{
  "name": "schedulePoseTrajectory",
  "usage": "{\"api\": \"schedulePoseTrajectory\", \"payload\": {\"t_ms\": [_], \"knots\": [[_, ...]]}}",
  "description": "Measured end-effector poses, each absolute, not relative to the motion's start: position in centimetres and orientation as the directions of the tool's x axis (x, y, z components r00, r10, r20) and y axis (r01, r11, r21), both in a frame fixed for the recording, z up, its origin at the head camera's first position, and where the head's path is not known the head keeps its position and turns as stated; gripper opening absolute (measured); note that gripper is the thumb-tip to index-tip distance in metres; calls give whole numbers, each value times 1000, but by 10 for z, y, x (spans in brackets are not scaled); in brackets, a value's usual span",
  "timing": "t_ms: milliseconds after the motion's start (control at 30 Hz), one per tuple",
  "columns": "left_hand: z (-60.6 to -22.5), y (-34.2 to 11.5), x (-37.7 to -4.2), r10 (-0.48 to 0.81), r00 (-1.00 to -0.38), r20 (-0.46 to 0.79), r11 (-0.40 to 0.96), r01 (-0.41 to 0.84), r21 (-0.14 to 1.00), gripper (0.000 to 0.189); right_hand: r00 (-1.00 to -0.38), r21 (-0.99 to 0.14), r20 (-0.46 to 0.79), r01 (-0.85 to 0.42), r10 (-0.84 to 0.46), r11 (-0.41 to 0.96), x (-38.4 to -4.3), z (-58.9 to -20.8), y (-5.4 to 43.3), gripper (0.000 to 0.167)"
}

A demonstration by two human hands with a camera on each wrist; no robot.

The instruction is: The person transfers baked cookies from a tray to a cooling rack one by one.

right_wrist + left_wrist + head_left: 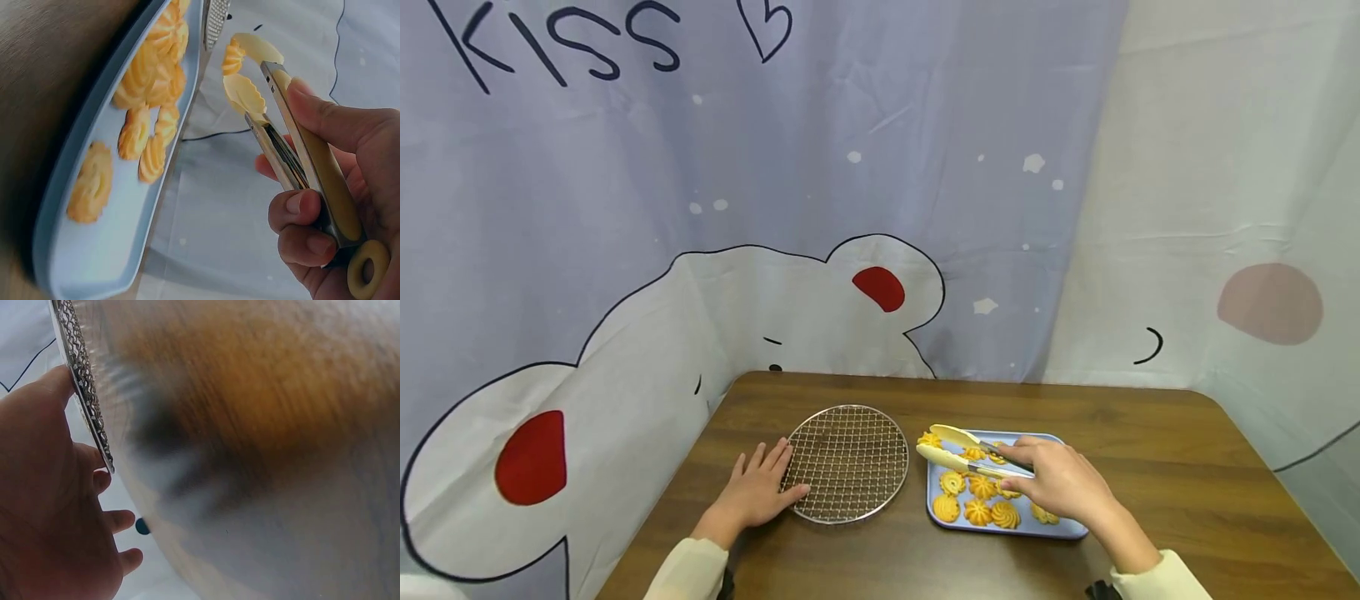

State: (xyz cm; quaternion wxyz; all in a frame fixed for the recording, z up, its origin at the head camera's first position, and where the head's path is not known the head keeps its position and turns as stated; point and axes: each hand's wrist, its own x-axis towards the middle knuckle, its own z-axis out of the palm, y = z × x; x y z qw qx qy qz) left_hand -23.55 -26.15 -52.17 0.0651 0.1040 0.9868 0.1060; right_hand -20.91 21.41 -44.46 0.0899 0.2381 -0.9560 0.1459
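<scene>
In my right hand (1060,479) I hold a pair of tongs (300,150) with pale yellow tips and handle grips. Between the tong tips a golden piped cookie (233,57) is pinched, raised above the tray's far left corner. Under the tongs lies a light blue tray (1011,530) bearing several more swirled cookies (977,512). My left hand (752,492) is spread at the left rim of a round wire cooling rack (850,462), thumb and fingertips at its edge. No cookies lie on the rack's mesh.
Both rack and tray are on a brown wooden table (865,562), the rack left of the tray with a narrow strip of wood between them. Behind the table hangs a printed curtain (1000,208) with bear drawings, close to the table's far edge.
</scene>
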Motion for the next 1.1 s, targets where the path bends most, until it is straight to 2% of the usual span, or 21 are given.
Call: {"api": "schedulePoseTrajectory", "payload": {"t_ms": [200,467,1100], "knots": [[-522,-262,-236,224,-969,-105,954,196,228,84,-856,-243,257,-507,-449,827,-217,-447,198,47],[-517,-261,-235,222,-969,-111,955,193,225,86,-854,-287,215,-519,-473,805,-228,-447,175,50],[-519,-261,-238,221,-968,-122,957,191,220,86,-854,-255,185,-519,-485,816,-254,-456,127,48]]}}
